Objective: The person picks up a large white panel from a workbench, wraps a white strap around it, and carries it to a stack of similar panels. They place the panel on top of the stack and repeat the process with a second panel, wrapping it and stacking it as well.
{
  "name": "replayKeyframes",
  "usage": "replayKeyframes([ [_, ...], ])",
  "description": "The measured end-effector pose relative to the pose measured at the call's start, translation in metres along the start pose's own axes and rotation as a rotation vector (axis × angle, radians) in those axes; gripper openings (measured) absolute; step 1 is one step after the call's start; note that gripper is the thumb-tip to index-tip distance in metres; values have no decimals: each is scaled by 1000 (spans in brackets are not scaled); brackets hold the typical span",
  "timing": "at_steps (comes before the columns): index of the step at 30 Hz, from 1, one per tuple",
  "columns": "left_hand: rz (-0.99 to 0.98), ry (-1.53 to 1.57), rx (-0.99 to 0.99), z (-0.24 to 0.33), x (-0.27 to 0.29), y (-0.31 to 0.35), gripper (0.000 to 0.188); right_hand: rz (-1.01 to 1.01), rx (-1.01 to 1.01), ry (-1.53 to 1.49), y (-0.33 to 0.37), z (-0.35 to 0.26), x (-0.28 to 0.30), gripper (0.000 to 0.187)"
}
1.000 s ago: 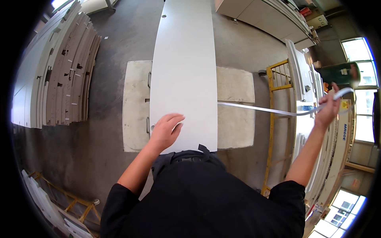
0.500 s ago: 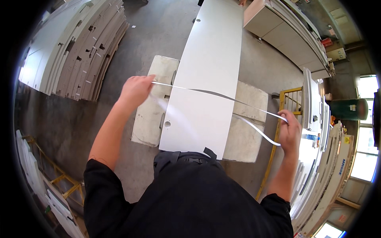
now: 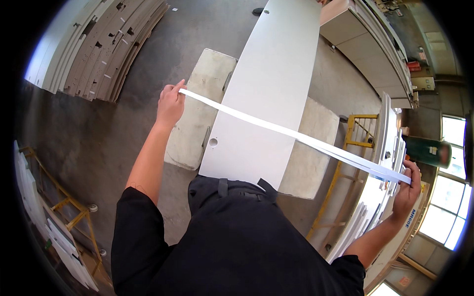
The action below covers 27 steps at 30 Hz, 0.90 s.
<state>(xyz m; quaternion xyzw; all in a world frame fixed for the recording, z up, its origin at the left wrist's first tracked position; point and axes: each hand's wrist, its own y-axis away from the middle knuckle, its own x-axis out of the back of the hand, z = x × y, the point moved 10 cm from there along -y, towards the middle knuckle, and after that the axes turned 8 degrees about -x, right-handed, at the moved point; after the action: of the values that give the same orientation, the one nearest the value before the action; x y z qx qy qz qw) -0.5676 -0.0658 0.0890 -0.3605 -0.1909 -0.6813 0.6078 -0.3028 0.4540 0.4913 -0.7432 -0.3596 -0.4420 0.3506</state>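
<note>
A long, flat, flexible white strip [image 3: 256, 120], like edge banding, stretches in the air across the white panel [image 3: 256, 143]. My left hand [image 3: 171, 104] pinches one end of it, out over the pale block on the left. Far to the right, my right hand [image 3: 408, 190] is closed on the strip, where it looks doubled into two layers. The panel lies lengthwise in front of me, its near end at my waist, with a round hole near its left edge and another farther away.
Under the panel is a pale worn block [image 3: 197, 111], jutting out on both sides. Stacked boards stand at the far left [image 3: 106, 54] and far right [image 3: 363, 54]. Yellow-framed carts [image 3: 363, 118] with panels flank me. At the panel's far end, a dark shoe [image 3: 257, 11] shows.
My right hand has moved outward to the right, drawing the strip longer and straighter. Its loose hanging loop is gone. My left hand has shifted slightly up in the picture.
</note>
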Motion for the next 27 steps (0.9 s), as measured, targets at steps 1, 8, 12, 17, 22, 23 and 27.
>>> replayKeyframes([
  [1, -4, 169, 60, -19, -21, 1, 34, -20, 1, 0, -3, -2, -1, 25],
  [8, -53, 395, 299, -43, -100, 16, 32, -112, -19, 95, 1, -35, -31, 22],
  [12, -102, 110, 192, -36, -103, 1, 32, -113, 22, 138, 7, -56, -42, 22],
  [17, -196, 182, 256, -56, -137, 3, 32, -126, -78, 191, 12, -66, -49, 23],
  [22, -130, 331, 294, -54, -172, 20, 30, -153, -77, 178, 18, -75, -64, 24],
  [23, -160, 335, 340, -52, -178, 22, 30, -154, -63, 173, 17, -78, -66, 25],
  [27, -188, 311, 418, -58, -194, 27, 29, -165, -92, 185, 14, -72, -66, 26],
])
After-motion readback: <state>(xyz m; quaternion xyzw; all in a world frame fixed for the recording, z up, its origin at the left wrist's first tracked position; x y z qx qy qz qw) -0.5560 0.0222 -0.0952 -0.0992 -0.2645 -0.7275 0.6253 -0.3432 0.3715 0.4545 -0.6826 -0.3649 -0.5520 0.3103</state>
